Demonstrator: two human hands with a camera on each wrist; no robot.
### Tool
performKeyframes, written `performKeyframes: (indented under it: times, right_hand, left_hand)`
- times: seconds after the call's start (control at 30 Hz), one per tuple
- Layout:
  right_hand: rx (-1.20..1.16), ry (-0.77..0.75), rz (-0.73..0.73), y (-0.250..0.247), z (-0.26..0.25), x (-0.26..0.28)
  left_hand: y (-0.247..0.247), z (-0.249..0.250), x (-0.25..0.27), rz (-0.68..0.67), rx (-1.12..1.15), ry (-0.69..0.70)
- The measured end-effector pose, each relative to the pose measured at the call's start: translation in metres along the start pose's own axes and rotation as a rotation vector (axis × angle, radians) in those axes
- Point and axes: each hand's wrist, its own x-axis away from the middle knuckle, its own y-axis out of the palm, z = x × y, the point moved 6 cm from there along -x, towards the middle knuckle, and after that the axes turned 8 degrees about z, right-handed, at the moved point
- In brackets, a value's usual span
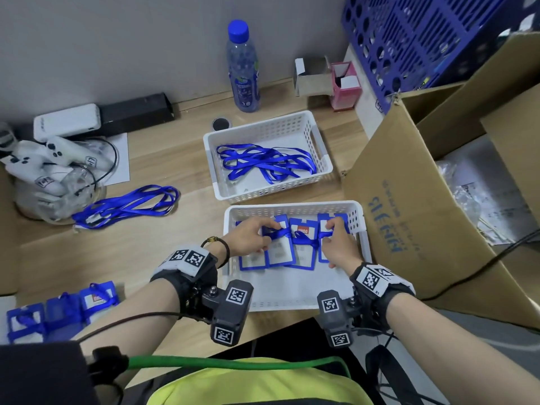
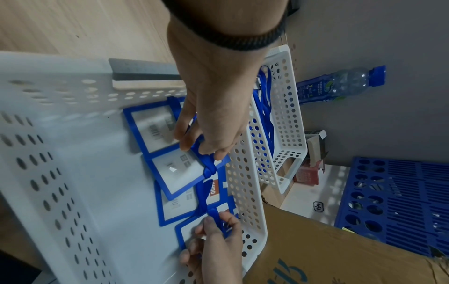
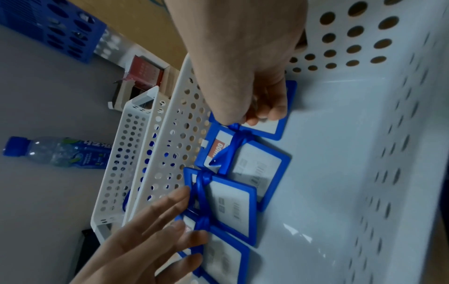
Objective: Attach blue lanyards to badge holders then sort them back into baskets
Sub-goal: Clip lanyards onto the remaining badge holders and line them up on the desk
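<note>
Hands over near basket, row of badge holders along its far wall, left hand fingers straight, pressing leftmost holders, right hand pinching rightmost holder's lanyard, far basket holding loose lanyards.

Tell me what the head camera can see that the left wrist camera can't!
Only the head view shows the loose lanyards on the table, the finished badges at the near left, and the white controllers. Only the left wrist view shows a barcode on a badge up close. Both show the left hand and right hand on badges in the near basket, the lanyard basket, and the bottle.
</note>
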Motion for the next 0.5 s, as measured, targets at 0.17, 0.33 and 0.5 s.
performKeyframes:
  times: [0.17,0.33,0.5]
  right_hand:
    - [0.131,-0.013,0.083,0.008,0.004,-0.008]
    - [0.125,-0.033,0.116,0.009,0.008,-0.010]
    - [0.082,-0.054,0.160,-0.002,0.003,0.001]
  left_hand:
    - [-0.001,-0.004,0.004,0.016,0.040,-0.005]
    - [-0.002,-0.005,0.004,0.033,0.049,0.004]
    - [-0.003,-0.005,0.004,0.033,0.059,0.029]
